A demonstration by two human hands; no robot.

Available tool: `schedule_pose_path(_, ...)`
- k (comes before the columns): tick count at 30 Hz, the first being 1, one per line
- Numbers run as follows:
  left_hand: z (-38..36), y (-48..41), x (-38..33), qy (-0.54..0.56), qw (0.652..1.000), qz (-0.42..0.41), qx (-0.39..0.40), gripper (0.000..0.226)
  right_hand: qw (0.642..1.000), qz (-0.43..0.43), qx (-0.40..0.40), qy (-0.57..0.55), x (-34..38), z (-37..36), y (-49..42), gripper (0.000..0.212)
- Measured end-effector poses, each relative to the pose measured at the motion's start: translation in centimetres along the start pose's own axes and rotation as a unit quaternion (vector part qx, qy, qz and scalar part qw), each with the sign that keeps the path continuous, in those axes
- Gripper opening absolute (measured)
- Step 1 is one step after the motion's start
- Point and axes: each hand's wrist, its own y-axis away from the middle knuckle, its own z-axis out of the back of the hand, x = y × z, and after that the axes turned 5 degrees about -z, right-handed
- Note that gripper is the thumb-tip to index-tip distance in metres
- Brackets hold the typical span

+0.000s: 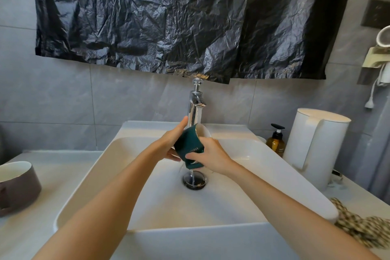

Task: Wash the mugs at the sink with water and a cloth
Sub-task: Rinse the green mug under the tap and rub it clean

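Sitting at far left on the counter (63,171), a brown mug (19,183) with a white inside is seen upright, well apart from the hands. The white sink (95,175) is set in the middle. Over the basin, a green mug (188,145) is held tilted by both hands, its white mouth turned toward the faucet (195,103) behind it. The left hand (169,144) is wrapped round the mug's left side and base, thumb stretched up along the wall. The right hand (212,159) is curled on the mug's lower right side, thumb laid across the lettering; something dark is seen under its fingers, but what it is cannot be told. A thin stream of water (192,175) is seen falling from the mug's low edge into the drain (194,180). To the right of the sink, an amber pump bottle (275,142) and a white kettle (314,148) are stood side by side. A checked cloth (363,227) is bunched on the counter at the sink's front right corner. A black plastic sheet (179,17) is hung across the wall above.
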Motion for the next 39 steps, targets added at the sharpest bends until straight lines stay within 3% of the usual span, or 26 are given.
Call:
schedule_pose_path(2, 0.0, -0.1, 0.4, -0.033, 0.999, -0.005, -0.014, 0.068, 0.992, -0.045, -0.001, -0.115, -0.1, -0.1, 0.3, 0.039)
schedule_pose_path(5, 0.1, -0.2, 0.7, -0.016, 0.999, -0.003, -0.042, 0.060, 0.940, -0.116, 0.007, -0.321, 0.1, 0.2, 0.6, 0.039)
schedule_pose_path(9, -0.4, 0.4, 0.2, 0.090, 0.996, 0.004, 0.026, 0.048, 0.881, -0.149, 0.022, -0.448, 0.2, 0.4, 0.5, 0.031)
schedule_pose_path(13, -1.1, 0.1, 0.5, 0.115, 0.992, 0.000, 0.054, 0.053, 0.894, -0.153, 0.050, -0.418, -0.2, 0.7, 0.4, 0.033)
schedule_pose_path(18, -1.2, -0.4, 1.0, 0.096, 0.995, -0.005, 0.015, 0.044, 0.919, -0.194, 0.110, -0.325, -0.2, 1.9, 0.2, 0.035)
schedule_pose_path(21, -0.3, -0.2, 0.7, 0.043, 0.999, -0.030, 0.013, 0.035, 0.937, -0.222, 0.079, -0.256, -0.8, 2.5, -0.3, 0.039)
schedule_pose_path(23, 0.1, 0.0, 0.7, 0.025, 0.999, -0.032, 0.030, 0.036, 0.926, -0.233, 0.082, -0.286, -1.0, 2.8, -0.4, 0.035)
schedule_pose_path(25, 0.0, 0.2, 0.6, 0.040, 0.998, -0.026, 0.041, 0.041, 0.893, -0.234, 0.098, -0.372, -1.1, 2.7, -0.4, 0.025)
schedule_pose_path(30, -0.7, -0.8, 0.8, 0.160, 0.987, -0.036, -0.001, 0.088, 0.840, -0.231, 0.009, -0.491, -1.2, 1.4, -1.1, 0.007)
schedule_pose_path(33, -1.3, -1.1, 1.3, 0.127, 0.991, -0.030, 0.007, 0.080, 0.826, -0.224, -0.048, -0.515, -1.2, 1.3, -1.2, 0.008)
schedule_pose_path(36, -1.8, -1.4, 1.5, 0.093, 0.995, -0.032, 0.011, 0.075, 0.855, -0.193, -0.100, -0.471, -1.2, 1.1, -1.3, 0.005)
schedule_pose_path(39, -1.6, -1.6, 1.2, 0.132, 0.991, -0.022, 0.023, 0.054, 0.850, -0.178, -0.148, -0.473, -1.4, 1.0, -1.5, 0.001)
